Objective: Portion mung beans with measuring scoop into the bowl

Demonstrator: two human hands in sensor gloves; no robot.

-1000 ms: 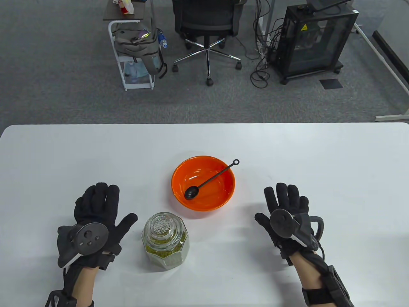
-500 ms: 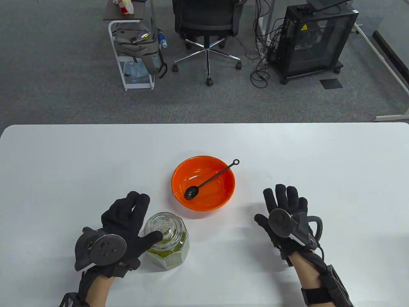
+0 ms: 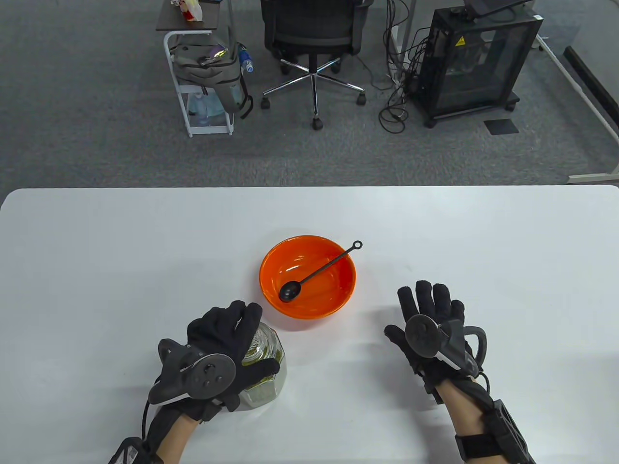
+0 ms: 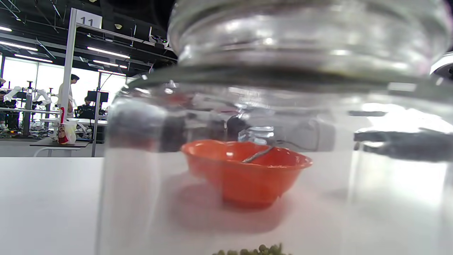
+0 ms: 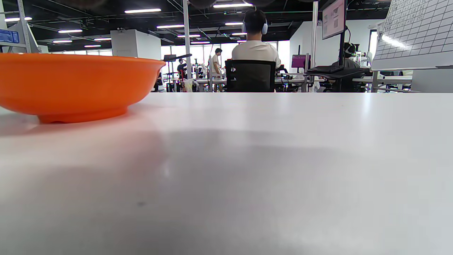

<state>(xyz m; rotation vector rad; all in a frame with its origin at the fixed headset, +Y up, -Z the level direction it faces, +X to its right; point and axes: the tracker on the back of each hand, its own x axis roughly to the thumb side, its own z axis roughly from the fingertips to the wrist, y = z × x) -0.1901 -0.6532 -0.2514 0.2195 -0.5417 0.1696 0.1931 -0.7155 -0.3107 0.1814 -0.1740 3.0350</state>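
The left hand (image 3: 220, 348) wraps the faceted glass jar (image 3: 263, 360); the flat, empty right hand (image 3: 428, 321) lies nearer the black measuring scoop (image 3: 316, 273), handle toward two o'clock.

Clear glass jar (image 3: 265, 360); glossy orange bowl (image 3: 333, 299)

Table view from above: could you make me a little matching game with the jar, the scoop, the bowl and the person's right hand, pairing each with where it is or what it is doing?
Things:
1. glass jar
2. measuring scoop
3. orange bowl
4. right hand

States:
A. lies flat and open on the table, holding nothing
B. stands on the table's middle, no beans in it
C. lid on, held from above by the left hand
D. lies in the bowl, handle over the rim

Pairs: 1-C, 2-D, 3-B, 4-A
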